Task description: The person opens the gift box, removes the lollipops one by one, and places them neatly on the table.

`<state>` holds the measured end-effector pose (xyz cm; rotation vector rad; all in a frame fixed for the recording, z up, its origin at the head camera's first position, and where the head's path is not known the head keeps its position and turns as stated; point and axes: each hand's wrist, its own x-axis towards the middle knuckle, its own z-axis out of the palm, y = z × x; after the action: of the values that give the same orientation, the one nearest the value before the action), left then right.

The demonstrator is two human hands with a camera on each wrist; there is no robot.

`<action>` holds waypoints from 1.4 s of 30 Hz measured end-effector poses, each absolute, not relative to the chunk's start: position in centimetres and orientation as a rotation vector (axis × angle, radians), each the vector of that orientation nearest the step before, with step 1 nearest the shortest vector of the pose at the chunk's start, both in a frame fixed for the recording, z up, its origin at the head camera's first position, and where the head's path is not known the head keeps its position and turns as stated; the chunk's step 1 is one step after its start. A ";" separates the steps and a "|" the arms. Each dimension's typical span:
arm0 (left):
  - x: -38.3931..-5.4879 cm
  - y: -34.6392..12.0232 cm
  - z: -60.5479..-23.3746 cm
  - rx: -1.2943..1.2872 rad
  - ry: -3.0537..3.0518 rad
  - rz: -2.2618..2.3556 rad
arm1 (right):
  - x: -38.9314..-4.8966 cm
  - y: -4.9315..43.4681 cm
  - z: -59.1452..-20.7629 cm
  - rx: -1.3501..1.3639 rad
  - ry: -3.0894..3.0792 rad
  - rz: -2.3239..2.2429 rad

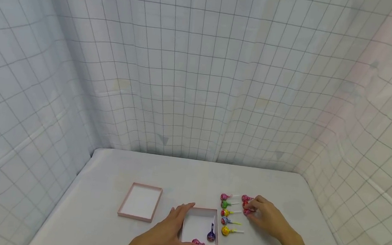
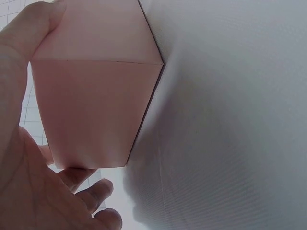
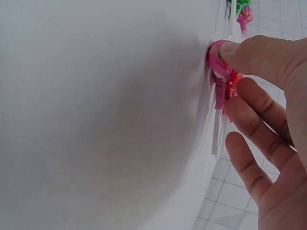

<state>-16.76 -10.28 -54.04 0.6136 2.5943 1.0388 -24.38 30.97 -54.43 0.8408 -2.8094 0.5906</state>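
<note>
My left hand (image 1: 169, 231) grips an open pink box (image 2: 96, 110), thumb at the near wall and fingers round the left and far sides. Inside the box lie a dark purple lollipop (image 1: 211, 236) and a pink lollipop (image 1: 198, 242). To the right, my right hand (image 1: 269, 220) bends over a short column of lollipops. Its thumb lies on the head of a pink and red lollipop (image 3: 219, 67), with fingertips close by the wrapper's tail. A red lollipop (image 1: 245, 205) and another pink lollipop (image 1: 246, 198) sit just beyond, partly covered by the fingers.
Between box and right hand runs a column of several lollipops, among them a green one (image 1: 224, 204) and a yellow one (image 1: 226, 230), sticks pointing right. A shallow pink-rimmed lid (image 1: 140, 201) lies at the left. Gridded white curtains (image 1: 199, 80) enclose the white table (image 1: 108, 169).
</note>
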 end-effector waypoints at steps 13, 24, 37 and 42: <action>-16.8 -10.5 -54.1 0.558 2.608 1.009 | -23.6 28.6 -51.9 0.932 -2.666 0.546; -16.9 -11.0 -54.0 0.672 2.669 1.066 | -22.5 24.0 -49.2 1.152 -2.654 0.583; -17.0 -11.5 -53.5 0.683 2.650 1.019 | -22.5 19.6 -48.0 1.387 -2.833 0.567; -17.0 -11.4 -53.5 0.674 2.647 0.979 | -22.6 17.9 -47.6 1.523 -2.894 0.564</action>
<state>-17.02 -11.40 -53.48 0.6745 2.6469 0.9788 -22.56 17.92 -47.62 1.5226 -2.8935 0.5640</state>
